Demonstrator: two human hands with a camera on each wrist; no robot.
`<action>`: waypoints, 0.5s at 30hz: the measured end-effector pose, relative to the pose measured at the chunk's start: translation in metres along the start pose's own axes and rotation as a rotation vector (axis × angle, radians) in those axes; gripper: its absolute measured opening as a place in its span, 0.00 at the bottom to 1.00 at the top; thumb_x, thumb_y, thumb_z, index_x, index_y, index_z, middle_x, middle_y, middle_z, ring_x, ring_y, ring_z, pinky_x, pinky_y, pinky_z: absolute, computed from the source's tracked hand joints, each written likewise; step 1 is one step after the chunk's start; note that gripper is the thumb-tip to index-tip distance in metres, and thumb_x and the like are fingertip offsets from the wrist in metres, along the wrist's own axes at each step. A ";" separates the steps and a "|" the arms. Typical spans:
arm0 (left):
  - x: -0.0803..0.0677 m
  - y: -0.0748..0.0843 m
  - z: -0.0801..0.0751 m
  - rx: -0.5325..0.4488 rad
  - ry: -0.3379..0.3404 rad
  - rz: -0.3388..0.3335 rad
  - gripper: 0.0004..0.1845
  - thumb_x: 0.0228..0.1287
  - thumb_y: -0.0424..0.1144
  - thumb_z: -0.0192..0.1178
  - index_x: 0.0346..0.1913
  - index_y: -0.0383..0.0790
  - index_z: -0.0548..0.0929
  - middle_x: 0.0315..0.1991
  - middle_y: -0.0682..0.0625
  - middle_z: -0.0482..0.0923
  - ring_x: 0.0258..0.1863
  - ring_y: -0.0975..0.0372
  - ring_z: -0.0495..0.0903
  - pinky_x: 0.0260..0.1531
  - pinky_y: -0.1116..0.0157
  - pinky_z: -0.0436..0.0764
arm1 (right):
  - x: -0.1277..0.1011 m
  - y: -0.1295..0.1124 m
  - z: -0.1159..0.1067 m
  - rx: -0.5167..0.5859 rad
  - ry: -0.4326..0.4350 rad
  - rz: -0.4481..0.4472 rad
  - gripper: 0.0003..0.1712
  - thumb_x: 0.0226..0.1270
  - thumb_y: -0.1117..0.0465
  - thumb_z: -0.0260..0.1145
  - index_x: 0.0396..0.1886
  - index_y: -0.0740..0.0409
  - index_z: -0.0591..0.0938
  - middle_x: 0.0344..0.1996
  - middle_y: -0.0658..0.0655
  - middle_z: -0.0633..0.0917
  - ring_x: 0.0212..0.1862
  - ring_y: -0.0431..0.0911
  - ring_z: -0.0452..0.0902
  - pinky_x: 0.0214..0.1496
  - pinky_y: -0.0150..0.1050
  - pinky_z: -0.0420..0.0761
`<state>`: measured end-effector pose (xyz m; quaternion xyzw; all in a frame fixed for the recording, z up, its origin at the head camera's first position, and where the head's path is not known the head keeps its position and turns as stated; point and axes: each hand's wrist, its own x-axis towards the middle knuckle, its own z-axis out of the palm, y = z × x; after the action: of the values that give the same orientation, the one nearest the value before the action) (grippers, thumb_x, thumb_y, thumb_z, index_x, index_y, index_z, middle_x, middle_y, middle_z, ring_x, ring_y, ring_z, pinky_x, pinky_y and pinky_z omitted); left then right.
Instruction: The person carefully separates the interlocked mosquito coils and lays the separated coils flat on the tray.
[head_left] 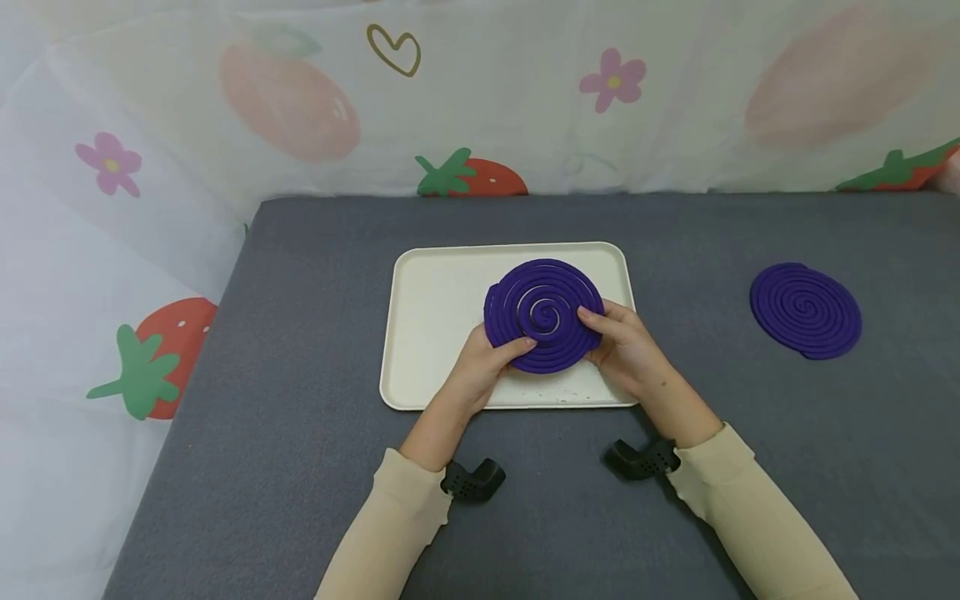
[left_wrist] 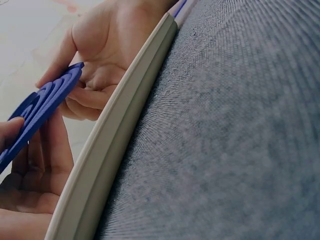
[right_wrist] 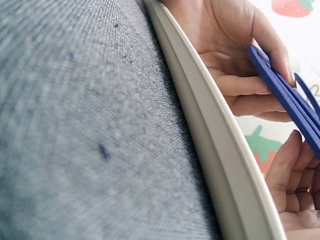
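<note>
A flat purple spiral disc [head_left: 551, 287], wound from one long coil, is held between both hands over a cream tray [head_left: 431, 321]. My left hand [head_left: 478, 367] grips its lower left edge, thumb on the face and fingers beneath. At the right edge, my right hand [head_left: 626, 346] pinches it, with the thumb reaching in toward the centre. Narrow gaps show between the inner turns. Seen edge-on in the left wrist view, the held disc [left_wrist: 42, 107] tilts above the tray rim [left_wrist: 120, 115]. Both palms face up below it.
Another purple spiral disc [head_left: 805, 310] lies on the grey cloth [head_left: 720, 250] to the right of the tray. Small dark crumbs dot the tray's near part, and purple specks [right_wrist: 103, 150] lie on the cloth. Behind the table hangs a white curtain [head_left: 480, 92] with printed strawberries.
</note>
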<state>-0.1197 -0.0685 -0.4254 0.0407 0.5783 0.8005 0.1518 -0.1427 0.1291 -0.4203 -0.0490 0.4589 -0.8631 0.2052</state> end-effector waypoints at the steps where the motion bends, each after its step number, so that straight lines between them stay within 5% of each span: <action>1: 0.000 0.000 0.000 0.001 0.004 -0.003 0.28 0.59 0.22 0.54 0.64 0.25 0.64 0.53 0.38 0.74 0.44 0.64 0.79 0.47 0.66 0.79 | 0.000 0.000 0.000 -0.007 0.002 0.003 0.13 0.72 0.68 0.50 0.38 0.56 0.82 0.31 0.52 0.84 0.33 0.40 0.80 0.35 0.34 0.81; 15: 0.000 0.001 0.000 0.010 0.028 -0.016 0.28 0.58 0.22 0.55 0.63 0.26 0.65 0.47 0.44 0.77 0.41 0.65 0.80 0.43 0.68 0.80 | 0.000 0.000 -0.002 -0.058 -0.009 0.023 0.11 0.73 0.65 0.51 0.39 0.55 0.81 0.31 0.51 0.84 0.32 0.40 0.80 0.34 0.33 0.80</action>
<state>-0.1197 -0.0687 -0.4245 0.0259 0.5847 0.7969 0.1498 -0.1431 0.1301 -0.4216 -0.0538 0.4831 -0.8469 0.2157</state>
